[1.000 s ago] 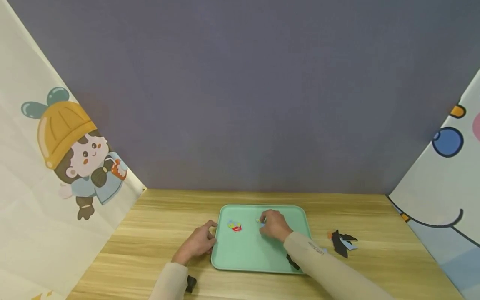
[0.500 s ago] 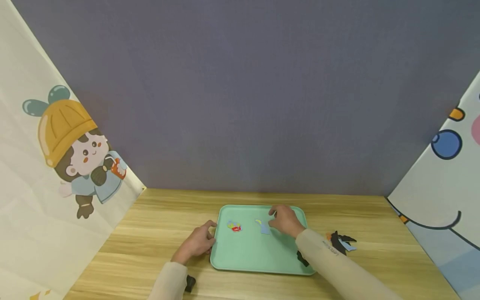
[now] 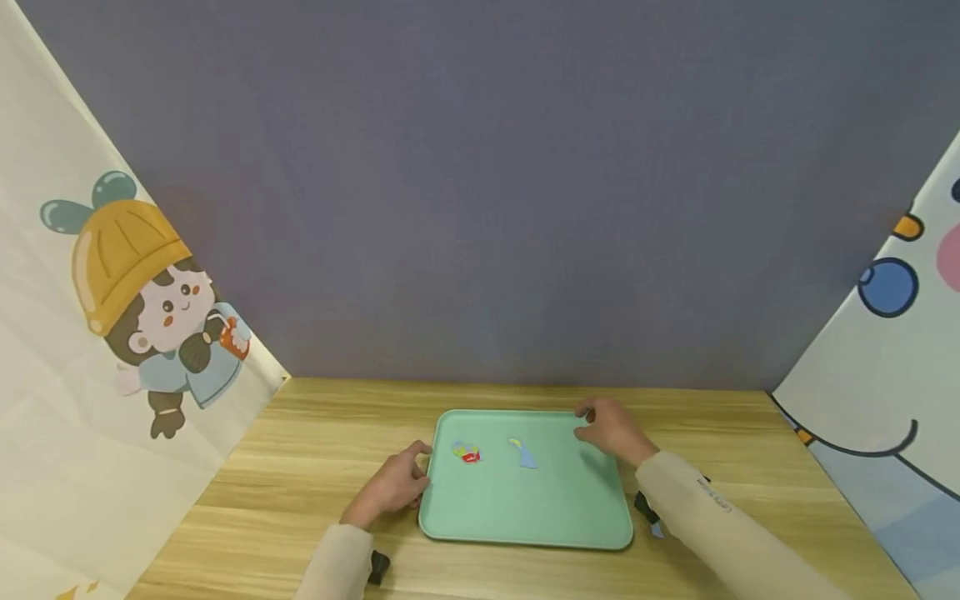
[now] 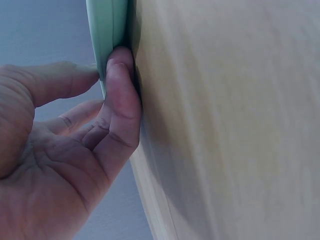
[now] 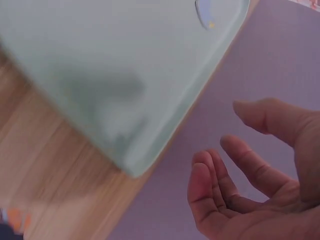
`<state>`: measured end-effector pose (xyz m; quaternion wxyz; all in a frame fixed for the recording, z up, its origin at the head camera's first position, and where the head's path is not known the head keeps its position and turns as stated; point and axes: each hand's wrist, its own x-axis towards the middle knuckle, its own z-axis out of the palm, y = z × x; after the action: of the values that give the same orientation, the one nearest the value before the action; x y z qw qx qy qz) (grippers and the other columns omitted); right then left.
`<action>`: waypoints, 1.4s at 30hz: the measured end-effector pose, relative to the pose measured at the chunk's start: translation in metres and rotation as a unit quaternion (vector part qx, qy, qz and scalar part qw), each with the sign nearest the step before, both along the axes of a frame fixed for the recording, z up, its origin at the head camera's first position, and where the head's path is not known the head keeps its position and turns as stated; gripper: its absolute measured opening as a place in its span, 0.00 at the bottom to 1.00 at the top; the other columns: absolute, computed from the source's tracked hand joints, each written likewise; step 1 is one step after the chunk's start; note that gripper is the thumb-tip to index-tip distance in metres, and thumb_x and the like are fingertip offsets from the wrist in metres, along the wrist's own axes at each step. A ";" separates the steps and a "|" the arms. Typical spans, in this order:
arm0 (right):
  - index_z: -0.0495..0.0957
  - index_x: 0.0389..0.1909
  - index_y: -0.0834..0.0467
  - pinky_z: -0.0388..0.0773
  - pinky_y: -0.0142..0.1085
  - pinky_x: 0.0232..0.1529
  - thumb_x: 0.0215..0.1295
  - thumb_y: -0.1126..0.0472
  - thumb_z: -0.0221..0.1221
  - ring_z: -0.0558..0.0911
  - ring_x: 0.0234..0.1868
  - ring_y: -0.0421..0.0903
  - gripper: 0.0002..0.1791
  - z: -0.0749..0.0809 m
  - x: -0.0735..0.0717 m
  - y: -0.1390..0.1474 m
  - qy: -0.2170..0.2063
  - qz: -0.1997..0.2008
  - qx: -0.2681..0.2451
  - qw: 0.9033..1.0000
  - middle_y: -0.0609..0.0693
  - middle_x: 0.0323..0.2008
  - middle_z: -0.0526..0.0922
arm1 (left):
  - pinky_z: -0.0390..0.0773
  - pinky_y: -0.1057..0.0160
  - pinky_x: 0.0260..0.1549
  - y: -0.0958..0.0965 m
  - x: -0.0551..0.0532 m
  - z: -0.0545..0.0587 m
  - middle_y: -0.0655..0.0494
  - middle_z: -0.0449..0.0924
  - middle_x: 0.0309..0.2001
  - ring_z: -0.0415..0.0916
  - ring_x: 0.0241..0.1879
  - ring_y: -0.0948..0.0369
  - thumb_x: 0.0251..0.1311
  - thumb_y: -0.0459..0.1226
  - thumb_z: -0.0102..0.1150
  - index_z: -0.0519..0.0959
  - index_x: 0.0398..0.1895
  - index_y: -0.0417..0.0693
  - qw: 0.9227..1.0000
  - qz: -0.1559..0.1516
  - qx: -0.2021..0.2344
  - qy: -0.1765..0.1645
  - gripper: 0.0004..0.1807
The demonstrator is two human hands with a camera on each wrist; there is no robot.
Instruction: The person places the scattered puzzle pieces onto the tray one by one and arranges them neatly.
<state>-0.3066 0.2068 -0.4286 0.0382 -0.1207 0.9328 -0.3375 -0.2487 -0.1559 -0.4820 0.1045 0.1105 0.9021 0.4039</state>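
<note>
A mint-green tray (image 3: 525,517) lies on the wooden table. At its left edge, my left hand (image 3: 393,486) holds the tray; the left wrist view shows the thumb at the rim (image 4: 107,35) and a fingertip tucked under it. My right hand (image 3: 615,431) hovers over the tray's far right corner, fingers loosely bent and nothing between them. Two small flat pieces lie on the tray: a red, yellow and blue one (image 3: 468,454) toward the left, and a light blue one with a yellow tip (image 3: 526,454) near the middle.
Right of the tray, my sleeve (image 3: 712,508) mostly hides a small pile of dark, blue and orange pieces; a light blue bit (image 3: 657,530) shows beside it. A dark grey panel (image 3: 480,208) stands behind the table, with printed white panels on both sides.
My right hand has let go of the light blue piece and moved right, away from it to the tray's far right corner. The left hand has stayed at the tray's edge.
</note>
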 end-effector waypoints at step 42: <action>0.79 0.38 0.61 0.74 0.42 0.37 0.45 0.64 0.72 0.73 0.35 0.45 0.17 -0.021 0.083 0.073 -0.018 0.052 0.079 0.995 0.48 0.33 0.75 | 0.76 0.61 0.18 0.003 -0.002 -0.002 0.49 0.76 0.28 0.74 0.19 0.60 0.57 0.25 0.51 0.61 0.61 0.32 1.000 0.008 -0.016 0.003 0.27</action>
<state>-0.2240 0.2803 -0.4495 0.0822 -0.1595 0.9482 -0.2621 -0.2507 -0.1528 -0.4841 0.1006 0.1032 0.9097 0.3895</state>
